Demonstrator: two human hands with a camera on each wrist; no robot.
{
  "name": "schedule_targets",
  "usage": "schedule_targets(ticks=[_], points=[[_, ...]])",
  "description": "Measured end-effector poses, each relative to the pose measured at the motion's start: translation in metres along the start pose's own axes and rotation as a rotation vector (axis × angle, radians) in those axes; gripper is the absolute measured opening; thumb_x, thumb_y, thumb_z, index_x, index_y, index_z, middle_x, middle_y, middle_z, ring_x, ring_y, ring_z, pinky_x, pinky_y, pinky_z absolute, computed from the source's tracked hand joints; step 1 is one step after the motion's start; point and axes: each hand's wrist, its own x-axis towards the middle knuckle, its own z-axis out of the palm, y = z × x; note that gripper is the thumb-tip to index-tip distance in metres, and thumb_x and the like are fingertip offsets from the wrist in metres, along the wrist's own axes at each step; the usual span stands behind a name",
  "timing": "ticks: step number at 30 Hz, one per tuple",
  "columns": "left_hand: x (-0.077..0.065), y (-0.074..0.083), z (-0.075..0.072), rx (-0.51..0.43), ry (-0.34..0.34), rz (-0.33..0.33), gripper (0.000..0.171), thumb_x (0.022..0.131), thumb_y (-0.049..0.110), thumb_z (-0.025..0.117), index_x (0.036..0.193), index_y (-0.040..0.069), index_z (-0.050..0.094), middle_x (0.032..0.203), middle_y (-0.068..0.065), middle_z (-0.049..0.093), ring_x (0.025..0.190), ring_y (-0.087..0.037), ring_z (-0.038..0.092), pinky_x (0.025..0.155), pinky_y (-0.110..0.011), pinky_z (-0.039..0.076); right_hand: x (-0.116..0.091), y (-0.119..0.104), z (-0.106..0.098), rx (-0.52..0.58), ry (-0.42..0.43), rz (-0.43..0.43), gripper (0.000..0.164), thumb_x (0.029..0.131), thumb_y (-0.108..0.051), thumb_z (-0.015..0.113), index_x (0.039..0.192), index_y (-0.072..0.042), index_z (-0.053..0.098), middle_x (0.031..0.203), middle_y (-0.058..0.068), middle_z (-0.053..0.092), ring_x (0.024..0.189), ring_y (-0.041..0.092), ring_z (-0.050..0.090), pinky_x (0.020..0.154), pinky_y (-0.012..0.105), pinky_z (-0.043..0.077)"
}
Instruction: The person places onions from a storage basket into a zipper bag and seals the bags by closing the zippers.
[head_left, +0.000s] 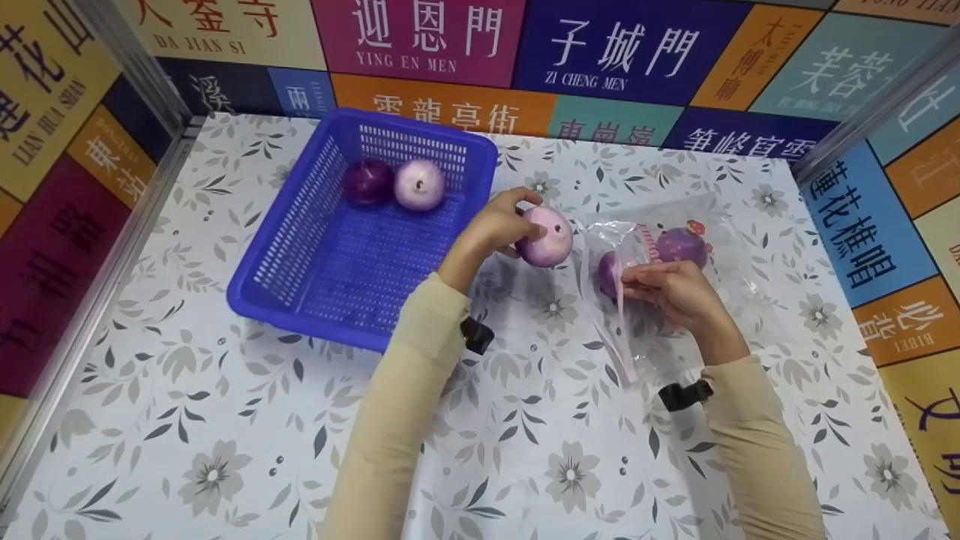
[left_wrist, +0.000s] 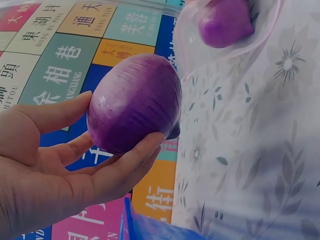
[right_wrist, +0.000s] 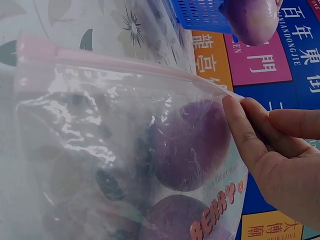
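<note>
My left hand [head_left: 499, 225] holds a purple onion [head_left: 549, 238] between thumb and fingers, in the gap between the basket and the bag. Its pale and dark purple skin fills the middle of the left wrist view, the onion [left_wrist: 135, 102] gripped at its sides. With my right hand [head_left: 675, 294] I pinch the pink-edged mouth of a clear plastic bag [right_wrist: 95, 135]. Inside the bag lie two more purple onions [head_left: 682, 246], seen through the film beside red printed letters [right_wrist: 214, 212]. The bag's opening faces the held onion.
A blue plastic basket [head_left: 281, 225] with slotted walls stands on the left, holding a dark onion [head_left: 367, 182] and a paler onion [head_left: 420, 185] at its far end. A flower-patterned cloth [head_left: 525, 465] covers the table. Panels with printed characters [head_left: 607, 52] rise behind and at both sides.
</note>
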Motion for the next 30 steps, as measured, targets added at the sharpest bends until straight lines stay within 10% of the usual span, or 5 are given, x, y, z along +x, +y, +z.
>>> schedule_targets(ticks=[13, 30], points=[[0.01, -0.008, 0.021, 0.085, -0.027, -0.037, 0.052, 0.079, 0.003, 0.065, 0.127, 0.007, 0.046, 0.114, -0.012, 0.053, 0.091, -0.023, 0.057, 0.066, -0.038, 0.055, 0.003, 0.005, -0.007, 0.004, -0.087, -0.068, 0.024, 0.085, 0.015, 0.044, 0.089, 0.011, 0.067, 0.084, 0.016, 0.067, 0.081, 0.023, 0.065, 0.077, 0.036, 0.052], [0.016, -0.011, 0.048, 0.131, 0.036, -0.064, 0.048, 0.075, 0.001, 0.067, 0.12, 0.007, 0.052, 0.116, -0.013, 0.051, 0.081, -0.022, 0.055, 0.065, -0.039, 0.055, 0.001, -0.002, -0.002, -0.021, 0.004, 0.01, 0.027, 0.088, 0.017, 0.038, 0.089, 0.015, 0.065, 0.083, 0.017, 0.067, 0.079, 0.025, 0.066, 0.078, 0.037, 0.052]])
